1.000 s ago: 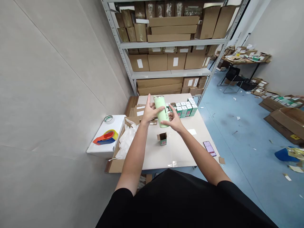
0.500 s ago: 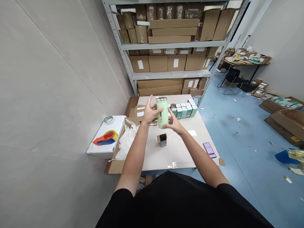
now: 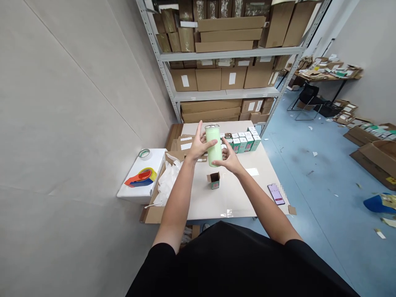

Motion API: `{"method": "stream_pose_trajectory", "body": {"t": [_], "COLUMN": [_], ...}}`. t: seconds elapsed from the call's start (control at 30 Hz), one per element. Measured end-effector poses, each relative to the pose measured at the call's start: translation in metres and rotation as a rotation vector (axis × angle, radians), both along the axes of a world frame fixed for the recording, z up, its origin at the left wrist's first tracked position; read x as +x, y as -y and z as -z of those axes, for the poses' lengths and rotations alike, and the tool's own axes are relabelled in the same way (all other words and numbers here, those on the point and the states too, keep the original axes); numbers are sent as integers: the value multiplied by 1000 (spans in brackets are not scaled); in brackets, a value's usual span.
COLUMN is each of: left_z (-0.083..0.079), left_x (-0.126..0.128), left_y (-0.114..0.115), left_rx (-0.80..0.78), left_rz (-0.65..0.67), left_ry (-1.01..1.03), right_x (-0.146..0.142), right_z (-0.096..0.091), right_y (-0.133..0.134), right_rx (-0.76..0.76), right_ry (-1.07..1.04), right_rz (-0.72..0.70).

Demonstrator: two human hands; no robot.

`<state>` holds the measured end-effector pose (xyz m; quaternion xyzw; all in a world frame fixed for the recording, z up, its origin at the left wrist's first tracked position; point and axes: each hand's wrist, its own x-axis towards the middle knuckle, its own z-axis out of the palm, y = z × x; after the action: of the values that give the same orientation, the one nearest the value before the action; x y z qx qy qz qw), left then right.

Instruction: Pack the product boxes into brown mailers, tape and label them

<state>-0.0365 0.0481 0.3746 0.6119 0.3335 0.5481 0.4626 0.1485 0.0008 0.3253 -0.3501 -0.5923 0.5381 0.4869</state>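
A light green tumbler (image 3: pixel 214 153) with a silvery rim is held upright above the table (image 3: pixel 201 204), between both my hands. On its left side, my left hand (image 3: pixel 199 145) grips the upper part, thumb across the front and index finger pointing up. My right hand (image 3: pixel 230 159) holds the lower right side, with the thumb near the base. Below the tumbler stands a small green box (image 3: pixel 215 185) with its top flaps open. Several similar green and white boxes (image 3: pixel 243 144) stand in rows behind my right hand.
Left of the table, a carton (image 3: pixel 154 213) holds white plastic bags (image 3: pixel 167 181). A tape dispenser (image 3: pixel 140 178) and a tape roll (image 3: pixel 144 153) lie on a white box (image 3: pixel 133 193). A phone (image 3: pixel 276 194) rests near the right edge. Shelves (image 3: pixel 229 95) with cartons rise behind.
The tumbler has turned in my hands: the dark lettering that faced me is out of sight now. The whole view has shifted slightly.
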Motion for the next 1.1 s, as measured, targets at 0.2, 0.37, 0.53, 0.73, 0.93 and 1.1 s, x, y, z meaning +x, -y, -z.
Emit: {"method": "stream_pose_trajectory", "body": {"t": [0.2, 0.37, 0.53, 0.73, 0.93, 1.1], "left_z": [3, 10, 14, 15, 20, 27], "left_x": [3, 4, -1, -8, -11, -15], "left_y": [1, -1, 0, 2, 3, 5], "left_rx": [14, -4, -78, -100, -113, -143], "left_rz": [-15, 7, 32, 88, 101, 78], "left_ry": [-9, -34, 11, 29, 25, 32], "right_x": [-1, -3, -3, -7, -13, -15], "right_z": [3, 5, 9, 18, 26, 30], "right_y": [3, 4, 4, 0, 0, 0], "right_rx": [13, 0, 18, 9, 5, 13], "right_ry": [-20, 7, -6, 31, 17, 34], "right_rz": [-63, 50, -31, 46, -28, 51]}}
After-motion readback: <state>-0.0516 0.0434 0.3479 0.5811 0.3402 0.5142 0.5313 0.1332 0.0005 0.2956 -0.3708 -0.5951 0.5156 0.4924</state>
